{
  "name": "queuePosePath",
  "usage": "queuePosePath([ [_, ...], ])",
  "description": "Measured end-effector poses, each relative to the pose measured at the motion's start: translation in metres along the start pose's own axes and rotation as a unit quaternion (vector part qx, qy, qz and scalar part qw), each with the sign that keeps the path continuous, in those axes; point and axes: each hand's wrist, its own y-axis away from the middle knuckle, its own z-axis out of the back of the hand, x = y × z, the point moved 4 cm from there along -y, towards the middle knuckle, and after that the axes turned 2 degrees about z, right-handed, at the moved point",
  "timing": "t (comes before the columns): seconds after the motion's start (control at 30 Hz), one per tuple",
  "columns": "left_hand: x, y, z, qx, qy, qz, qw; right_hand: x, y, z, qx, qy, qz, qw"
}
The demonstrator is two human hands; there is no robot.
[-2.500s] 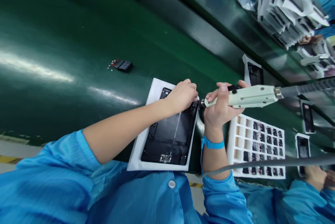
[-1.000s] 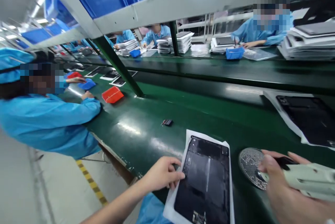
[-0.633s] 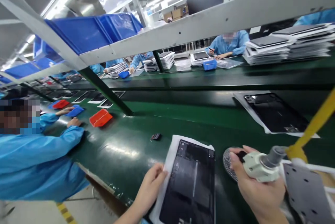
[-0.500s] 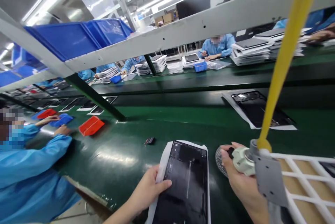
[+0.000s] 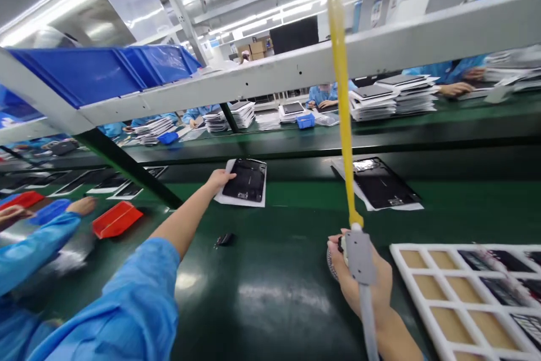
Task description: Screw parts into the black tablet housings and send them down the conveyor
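My left hand (image 5: pixel 220 178), arm stretched far forward, pinches the left edge of a black tablet housing (image 5: pixel 249 179) on a white sheet, thumb on top. The housing is at the dark strip behind the green bench. My right hand (image 5: pixel 372 279) is wrapped round a handheld tool (image 5: pixel 344 248) with a pale body and a black part, largely hidden by my fingers. In front of it are a grey bracket (image 5: pixel 360 257) and a yellow strap (image 5: pixel 341 96) running upward. A round perforated disc (image 5: pixel 332 262) shows beside my fingers. On the bench lies a small black part (image 5: pixel 225 239).
Another tablet housing (image 5: pixel 382 181) lies on white paper behind my right hand. A white divided tray (image 5: pixel 416 282) holds dark parts at right. Red bin (image 5: pixel 117 219) and a co-worker's blue sleeve (image 5: pixel 38 243) are at left. A white shelf beam (image 5: pixel 262 74) crosses overhead.
My left hand has carried the tablet housing from in front of me forward and left to the back strip. My right hand still grips the tool; the view has turned right.
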Motion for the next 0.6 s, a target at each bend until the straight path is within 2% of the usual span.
queuePosePath([
  [0.13,-0.011,-0.009,-0.002,-0.031,-0.042,-0.044,0.998,0.014,-0.006,-0.006,0.007,-0.028,0.013,0.999],
  [0.2,-0.015,-0.006,-0.022,-0.01,-0.055,-0.074,0.996,0.024,-0.01,-0.01,0.009,-0.048,0.027,0.998],
  [0.23,-0.018,-0.003,-0.039,0.011,-0.057,-0.087,0.995,0.029,-0.012,-0.011,0.01,-0.055,0.034,0.998],
  [0.33,-0.024,0.019,-0.116,0.108,-0.041,-0.099,0.988,0.039,-0.017,-0.015,0.012,-0.067,0.046,0.997],
  [0.5,-0.034,0.09,-0.268,0.315,0.028,-0.037,0.948,0.039,-0.018,-0.016,0.01,-0.072,0.045,0.996],
  [0.6,-0.045,0.125,-0.333,0.367,0.03,-0.002,0.93,0.034,-0.018,-0.014,0.012,-0.065,0.037,0.997],
])
